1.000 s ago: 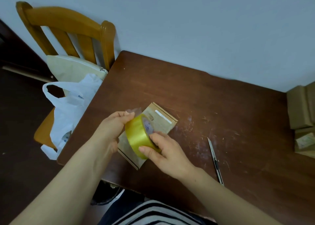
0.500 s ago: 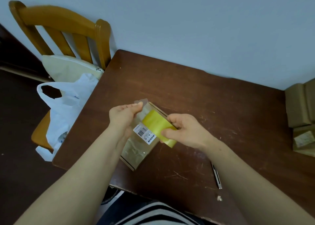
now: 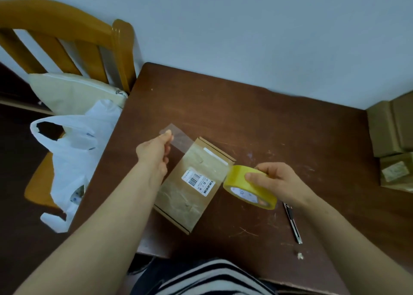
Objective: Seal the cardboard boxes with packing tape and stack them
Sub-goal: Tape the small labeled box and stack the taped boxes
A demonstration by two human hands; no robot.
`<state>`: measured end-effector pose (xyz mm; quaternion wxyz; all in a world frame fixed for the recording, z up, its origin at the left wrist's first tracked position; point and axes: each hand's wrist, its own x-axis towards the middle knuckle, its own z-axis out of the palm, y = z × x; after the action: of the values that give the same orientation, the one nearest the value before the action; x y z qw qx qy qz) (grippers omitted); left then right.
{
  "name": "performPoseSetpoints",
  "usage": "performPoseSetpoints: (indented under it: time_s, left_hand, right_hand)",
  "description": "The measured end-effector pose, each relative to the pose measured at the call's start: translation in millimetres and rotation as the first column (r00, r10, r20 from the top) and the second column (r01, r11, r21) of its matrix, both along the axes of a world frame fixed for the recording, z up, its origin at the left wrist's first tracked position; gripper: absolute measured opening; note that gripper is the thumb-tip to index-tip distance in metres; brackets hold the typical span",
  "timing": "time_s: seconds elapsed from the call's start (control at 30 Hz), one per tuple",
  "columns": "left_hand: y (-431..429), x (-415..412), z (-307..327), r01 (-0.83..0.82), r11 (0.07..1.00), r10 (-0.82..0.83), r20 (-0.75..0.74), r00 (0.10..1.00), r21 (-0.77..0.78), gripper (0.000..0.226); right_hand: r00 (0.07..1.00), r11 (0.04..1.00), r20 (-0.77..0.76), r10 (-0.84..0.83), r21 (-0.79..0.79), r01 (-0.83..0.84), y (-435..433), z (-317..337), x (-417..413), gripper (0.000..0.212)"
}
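Note:
A flat cardboard box (image 3: pixel 192 196) with a barcode label lies near the table's front left. My right hand (image 3: pixel 277 180) grips a yellow roll of packing tape (image 3: pixel 248 186) just right of the box. My left hand (image 3: pixel 156 149) pinches the free end of the clear tape strip (image 3: pixel 178 136) beyond the box's far left corner. The strip stretches across above the box between both hands.
A utility knife (image 3: pixel 292 223) lies on the brown table (image 3: pixel 257 120) right of the roll. More cardboard boxes (image 3: pixel 393 138) are stacked at the right edge. A wooden chair (image 3: pixel 67 49) with a cushion and a white plastic bag (image 3: pixel 76 151) stands left of the table.
My hands have moved apart: the right pulled the roll down and right, the left drew the tape end up and left, so a long strip now spans the box.

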<state>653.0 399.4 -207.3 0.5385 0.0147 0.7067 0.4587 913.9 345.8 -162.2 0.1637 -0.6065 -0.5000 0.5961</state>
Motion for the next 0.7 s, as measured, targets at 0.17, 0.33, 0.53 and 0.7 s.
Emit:
performPoseSetpoints:
  time_s: [0.17, 0.33, 0.53, 0.7]
  left_hand:
    - [-4.3, 10.3, -14.5, 0.043, 0.998, -0.041, -0.058, 0.997, 0.037, 0.010]
    - [-11.7, 19.8, -27.8, 0.111, 0.985, -0.069, -0.292, 0.954, 0.132, 0.016]
    - [-18.3, 25.3, -42.2, 0.176, 0.980, -0.111, -0.479, 0.871, 0.092, 0.014]
    - [-20.8, 28.2, -48.8, 0.159, 0.984, -0.096, -0.516, 0.851, 0.079, 0.019]
  right_hand:
    - [0.978, 0.997, 0.205, 0.026, 0.065, -0.040, -5.1, -5.8, 2.1, 0.030]
    - [0.891, 0.975, 0.441, 0.109, 0.126, -0.182, -7.7, -11.4, 2.8, 0.036]
    - [0.779, 0.940, 0.596, 0.192, 0.118, -0.321, -8.2, -10.3, -3.5, 0.038]
    - [0.692, 0.908, 0.682, 0.236, 0.099, -0.408, -7.4, -15.5, -7.7, 0.045]
